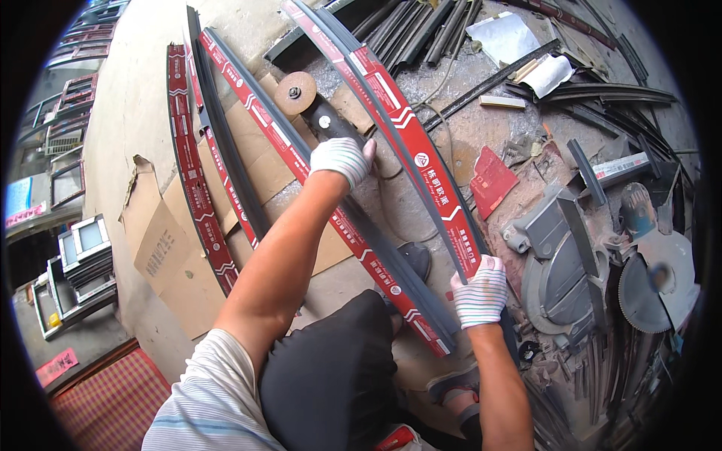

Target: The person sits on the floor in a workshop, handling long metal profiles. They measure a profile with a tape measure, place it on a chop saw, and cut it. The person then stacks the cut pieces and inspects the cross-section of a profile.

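Note:
My left hand (342,161), in a white striped glove, is closed round the rear of a dark angle grinder (328,116). The grinder's round brown disc (295,92) points up and away, and part of its body is hidden under the glove. Gloved the same way, my right hand (480,292) grips the near end of a long grey metal profile (421,159) faced with red printed film. That profile slants away to the far left. Between my hands, a similar red-filmed profile (353,237) passes under my left wrist.
More red-filmed profiles (194,169) lie to the left over cardboard (177,255). At right stands a grey cut-off saw (560,263) with a toothed blade (643,293). Dark offcuts (421,30) and a red scrap (492,180) litter the floor. Window frames (79,255) stand far left.

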Available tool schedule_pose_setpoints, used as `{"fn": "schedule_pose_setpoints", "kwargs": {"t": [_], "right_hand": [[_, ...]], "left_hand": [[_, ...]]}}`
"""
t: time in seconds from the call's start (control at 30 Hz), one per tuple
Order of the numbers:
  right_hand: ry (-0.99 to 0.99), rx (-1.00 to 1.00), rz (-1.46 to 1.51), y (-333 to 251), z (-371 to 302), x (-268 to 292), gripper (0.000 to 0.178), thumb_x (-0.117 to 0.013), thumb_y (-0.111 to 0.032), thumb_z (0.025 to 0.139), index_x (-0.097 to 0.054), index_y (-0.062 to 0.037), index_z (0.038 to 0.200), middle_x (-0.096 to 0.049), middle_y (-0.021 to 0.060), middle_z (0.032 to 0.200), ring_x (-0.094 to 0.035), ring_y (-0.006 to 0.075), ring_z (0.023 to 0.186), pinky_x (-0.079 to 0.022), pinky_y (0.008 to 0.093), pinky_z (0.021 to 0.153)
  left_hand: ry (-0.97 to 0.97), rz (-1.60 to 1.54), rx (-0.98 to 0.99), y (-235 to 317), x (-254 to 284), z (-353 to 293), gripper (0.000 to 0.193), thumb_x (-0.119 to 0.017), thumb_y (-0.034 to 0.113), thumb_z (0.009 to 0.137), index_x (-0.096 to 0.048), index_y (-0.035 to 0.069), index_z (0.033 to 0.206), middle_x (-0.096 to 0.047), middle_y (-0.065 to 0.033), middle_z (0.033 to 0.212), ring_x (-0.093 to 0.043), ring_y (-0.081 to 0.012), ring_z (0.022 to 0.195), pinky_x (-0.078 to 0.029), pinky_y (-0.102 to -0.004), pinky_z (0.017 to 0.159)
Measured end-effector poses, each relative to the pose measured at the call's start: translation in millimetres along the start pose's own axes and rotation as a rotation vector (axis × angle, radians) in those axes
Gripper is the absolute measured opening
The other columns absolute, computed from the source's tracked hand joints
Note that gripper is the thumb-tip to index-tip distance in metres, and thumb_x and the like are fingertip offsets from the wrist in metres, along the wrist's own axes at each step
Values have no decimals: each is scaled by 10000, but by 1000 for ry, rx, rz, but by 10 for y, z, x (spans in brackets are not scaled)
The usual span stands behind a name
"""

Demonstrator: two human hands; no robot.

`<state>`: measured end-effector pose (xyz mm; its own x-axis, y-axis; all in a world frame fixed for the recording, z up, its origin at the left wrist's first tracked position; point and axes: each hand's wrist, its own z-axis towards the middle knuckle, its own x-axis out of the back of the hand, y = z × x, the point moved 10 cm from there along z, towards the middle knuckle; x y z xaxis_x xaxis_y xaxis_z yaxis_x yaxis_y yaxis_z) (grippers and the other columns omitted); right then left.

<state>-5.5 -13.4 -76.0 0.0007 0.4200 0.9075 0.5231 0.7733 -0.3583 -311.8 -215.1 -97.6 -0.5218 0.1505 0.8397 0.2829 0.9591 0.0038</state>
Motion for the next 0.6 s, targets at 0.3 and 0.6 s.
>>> {"fn": "schedule_pose_setpoints", "kwargs": {"t": [0.3,0.6], "right_hand": [[-15,24,82,-31,36,415,462,-826,-179,704,-596,-2,1063,-595,214,1019,-597,413,977,-515,507,879],[116,14,184,13,-1,899,394,-796,-113,734,-563,-2,1032,-588,178,970,-632,373,828,-527,452,779]], "left_hand": [[216,-1026,473,-621,-650,504,929,-737,499,825,-416,-135,1424,-620,-313,1340,-651,-367,1217,-499,-382,1046],[311,-1178,790,-643,-894,550,824,-887,348,677,-558,-47,1321,-669,-227,1293,-679,-338,1150,-521,-403,1007]]}}
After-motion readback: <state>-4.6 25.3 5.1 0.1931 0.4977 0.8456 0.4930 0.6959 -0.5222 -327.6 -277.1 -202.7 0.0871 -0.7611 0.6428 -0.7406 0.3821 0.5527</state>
